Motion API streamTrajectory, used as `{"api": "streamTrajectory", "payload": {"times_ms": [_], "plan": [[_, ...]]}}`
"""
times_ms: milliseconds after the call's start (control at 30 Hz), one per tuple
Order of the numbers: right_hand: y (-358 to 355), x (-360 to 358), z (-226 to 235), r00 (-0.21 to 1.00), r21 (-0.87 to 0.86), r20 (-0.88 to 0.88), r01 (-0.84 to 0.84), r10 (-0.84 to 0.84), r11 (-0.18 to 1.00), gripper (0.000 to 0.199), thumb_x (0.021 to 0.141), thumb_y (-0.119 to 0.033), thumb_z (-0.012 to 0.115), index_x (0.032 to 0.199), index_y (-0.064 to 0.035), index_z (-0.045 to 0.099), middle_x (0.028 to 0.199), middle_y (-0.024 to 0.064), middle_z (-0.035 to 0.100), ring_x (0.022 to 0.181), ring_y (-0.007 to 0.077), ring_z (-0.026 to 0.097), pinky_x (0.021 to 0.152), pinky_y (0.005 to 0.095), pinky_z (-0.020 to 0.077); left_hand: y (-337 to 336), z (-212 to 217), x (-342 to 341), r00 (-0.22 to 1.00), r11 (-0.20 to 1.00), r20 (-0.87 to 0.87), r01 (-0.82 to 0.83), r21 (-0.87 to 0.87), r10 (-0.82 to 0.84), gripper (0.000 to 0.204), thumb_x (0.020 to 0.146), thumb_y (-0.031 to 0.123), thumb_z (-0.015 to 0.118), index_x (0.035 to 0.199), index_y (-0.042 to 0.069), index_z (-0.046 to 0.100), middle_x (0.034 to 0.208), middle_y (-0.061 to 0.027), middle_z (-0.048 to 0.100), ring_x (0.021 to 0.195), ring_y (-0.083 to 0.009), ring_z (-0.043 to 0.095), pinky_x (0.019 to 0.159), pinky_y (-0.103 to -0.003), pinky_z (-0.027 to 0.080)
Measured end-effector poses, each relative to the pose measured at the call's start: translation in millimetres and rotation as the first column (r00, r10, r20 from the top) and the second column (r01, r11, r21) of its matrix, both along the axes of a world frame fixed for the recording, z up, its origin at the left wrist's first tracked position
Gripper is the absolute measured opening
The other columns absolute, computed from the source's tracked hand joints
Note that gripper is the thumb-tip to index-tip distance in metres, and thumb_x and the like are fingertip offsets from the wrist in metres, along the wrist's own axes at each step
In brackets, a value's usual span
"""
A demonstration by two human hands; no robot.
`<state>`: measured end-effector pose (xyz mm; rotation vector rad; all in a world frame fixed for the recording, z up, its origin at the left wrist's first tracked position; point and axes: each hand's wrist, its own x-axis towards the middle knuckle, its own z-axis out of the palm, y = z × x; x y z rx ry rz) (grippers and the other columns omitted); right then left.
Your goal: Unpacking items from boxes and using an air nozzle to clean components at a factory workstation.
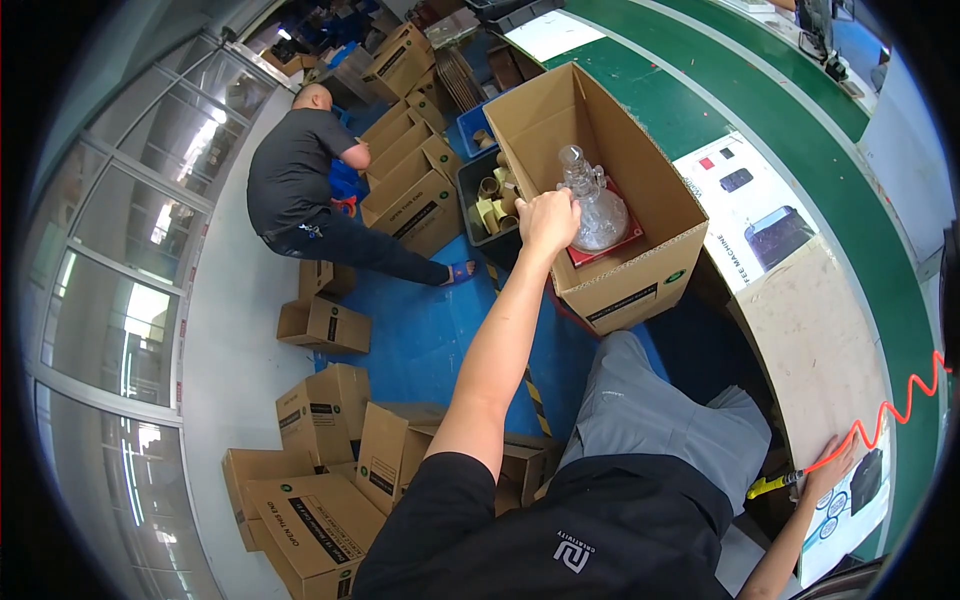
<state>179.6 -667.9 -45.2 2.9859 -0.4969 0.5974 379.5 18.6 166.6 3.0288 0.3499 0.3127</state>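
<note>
My left hand point(548, 218) is closed on the left rim of a tall open cardboard box point(655, 250), fingers curled over the edge. Inside the box, close to those fingers, stands a clear, glass-like vessel point(600, 220) with a narrow neck and a rounded base, resting on a red, square-edged piece point(612, 243). My right hand point(832, 466) lies on the bench point(810, 340) at the lower right with its fingers stretched out. Beside it are a yellow-tipped air gun point(770, 486) and its red coiled hose point(905, 400).
Open cartons point(310, 525) cluster at the lower left, with more point(415, 205) along the far aisle. A co-worker point(310, 170) bends over there. A black bin point(490, 215) of tan, tube-like parts adjoins my box. The green-topped bench curves along the right.
</note>
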Motion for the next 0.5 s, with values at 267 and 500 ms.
{"api": "streamTrajectory", "payload": {"times_ms": [267, 500], "plan": [[4.3, 1.7, 0.2, 1.0, 0.024, -0.006, 0.003, -0.003, 1.0, 0.049, 0.104, -0.027, 0.046, 0.148, -0.0079, 0.041, 0.155, 0.0124, 0.038, 0.14, 0.03, 0.039, 0.114, 0.0446, 0.0278, 1.6, -1.4, -0.4, 1.0, 1.0, 0.006, -0.008, 0.001, 0.008, 0.024, 0.091, 0.028, 0.058, 0.088, 0.008, 0.07, 0.083, -0.015, 0.072, 0.08, -0.0352, 0.07, 0.086, -0.056, 0.042], [1.5, 0.7, 1.9, 1.0, -0.005, 0.002, -0.006, 0.006, 1.0, 0.049, 0.103, -0.026, 0.046, 0.148, -0.0071, 0.041, 0.154, 0.0127, 0.039, 0.141, 0.0298, 0.038, 0.114, 0.0441, 0.0283, -0.7, -0.1, 0.8, 1.0, 1.0, -0.005, -0.009, -0.001, 0.009, 0.024, 0.091, 0.028, 0.057, 0.09, 0.008, 0.07, 0.084, -0.015, 0.072, 0.082, -0.0349, 0.07, 0.087, -0.056, 0.042]]}}
